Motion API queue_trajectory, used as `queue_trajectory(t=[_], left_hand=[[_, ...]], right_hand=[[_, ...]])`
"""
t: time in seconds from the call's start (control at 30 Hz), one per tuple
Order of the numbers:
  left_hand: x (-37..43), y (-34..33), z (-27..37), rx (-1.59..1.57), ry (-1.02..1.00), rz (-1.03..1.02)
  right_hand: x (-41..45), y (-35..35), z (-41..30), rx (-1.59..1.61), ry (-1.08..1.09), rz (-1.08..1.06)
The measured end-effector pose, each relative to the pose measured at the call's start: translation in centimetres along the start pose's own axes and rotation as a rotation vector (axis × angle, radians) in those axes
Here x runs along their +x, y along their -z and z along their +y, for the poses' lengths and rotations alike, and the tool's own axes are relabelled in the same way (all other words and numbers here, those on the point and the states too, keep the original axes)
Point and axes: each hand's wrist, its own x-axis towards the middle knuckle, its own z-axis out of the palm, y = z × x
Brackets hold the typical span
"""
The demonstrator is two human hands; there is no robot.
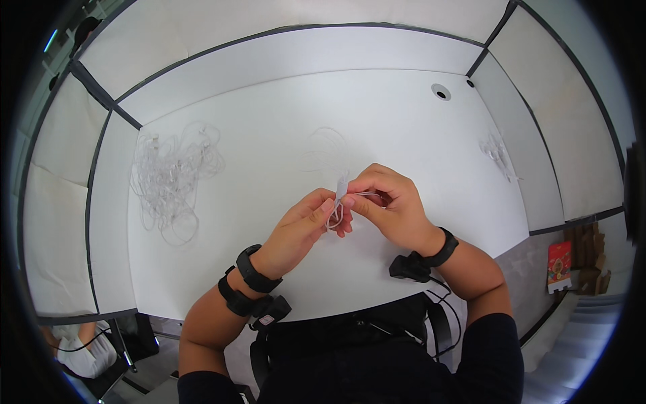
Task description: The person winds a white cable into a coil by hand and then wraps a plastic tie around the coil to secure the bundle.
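Note:
A thin white cable is gathered into a bundle (342,187) with a tightly wrapped middle, held upright over the white table. My left hand (307,216) pinches the lower end of this bundle between thumb and fingers. Small cable loops (333,217) hang there beside its thumb. My right hand (396,204) grips a doubled length of the same cable (367,193) against the wrapped part, with its thumb and forefinger close to my left fingertips. Beyond the hands, faint pale loops (325,132) spread from the bundle's upper end. Fingers hide part of the cable.
A tangled pile of pale cables (171,177) lies at the left of the white table (282,116). Several bundled cables (497,154) rest by the right partition (527,141). A cable grommet (441,92) sits at the back right. Another person (88,348) is seated at lower left.

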Motion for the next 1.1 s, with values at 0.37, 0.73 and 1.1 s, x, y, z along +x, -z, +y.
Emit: queue_trajectory(t=[0.37,0.73,1.1], left_hand=[[-0.1,0.7,-0.5,0.125,-0.103,0.109],[-0.4,1.3,-0.6,-0.114,0.016,-0.215],[-0.3,0.2,-0.4,0.317,-0.224,0.134]], right_hand=[[0.5,1.0,-0.2,0.018,-0.005,-0.107],[0.2,0.3,-0.3,0.181,-0.058,-0.165],[0.4,0.8,-0.6,0.106,-0.202,-0.013]])
